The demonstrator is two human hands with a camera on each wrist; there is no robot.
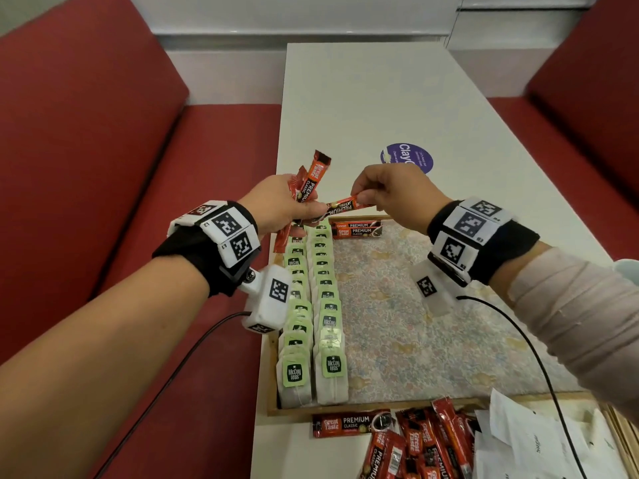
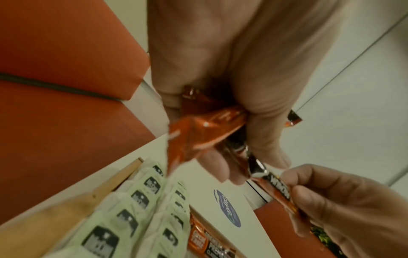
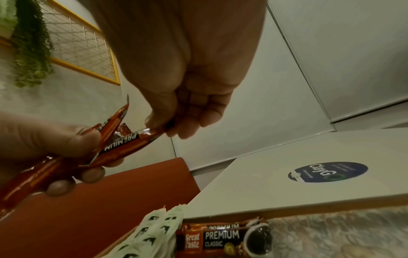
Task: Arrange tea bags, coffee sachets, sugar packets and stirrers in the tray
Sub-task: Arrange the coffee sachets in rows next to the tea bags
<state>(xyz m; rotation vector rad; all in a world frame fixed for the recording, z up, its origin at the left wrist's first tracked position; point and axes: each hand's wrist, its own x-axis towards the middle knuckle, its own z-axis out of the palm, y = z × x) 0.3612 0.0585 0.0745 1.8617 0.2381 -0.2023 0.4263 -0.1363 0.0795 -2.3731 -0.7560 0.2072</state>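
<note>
Over on the left, the left hand (image 1: 276, 207) is clutching a fan of red coffee sachets (image 1: 313, 178), fingers curled round them, held above the far left corner of the tray (image 1: 345, 409). Below that, two neat rows of tea bags (image 1: 313, 323) run the length of the tray's left side, green tags reading "McCoy teas", so the tea looks done. Moving across, one sachet (image 1: 342, 207) bridges the two hands, "PREMIUM CLASSIC" legible along it, and the right hand (image 1: 397, 198) is pinching its end between thumb and forefinger while the other fingers stay tucked in; by my reading it's being drawn out of the bunch to go down. Just beneath, two sachets (image 1: 356, 229) already lie against the tray's far rim, touching the tea rows, labelled "Great Taste PREMIUM CLASSIC". So coffee has barely begun, and most of the floral lining is bare. Beyond the tray, a purple sticker (image 1: 408, 159) on the white table (image 1: 363, 98) reads "ClayG", the rest hidden. Bottom right, outside the tray, a heap of loose sachets (image 1: 415, 447) waits beside white paper packets (image 1: 525, 444), probably the sugar, their print unreadable, with pale wooden sticks (image 1: 622, 437) at the edge, likely stirrers. Sugar and stirrers: not yet started.
</note>
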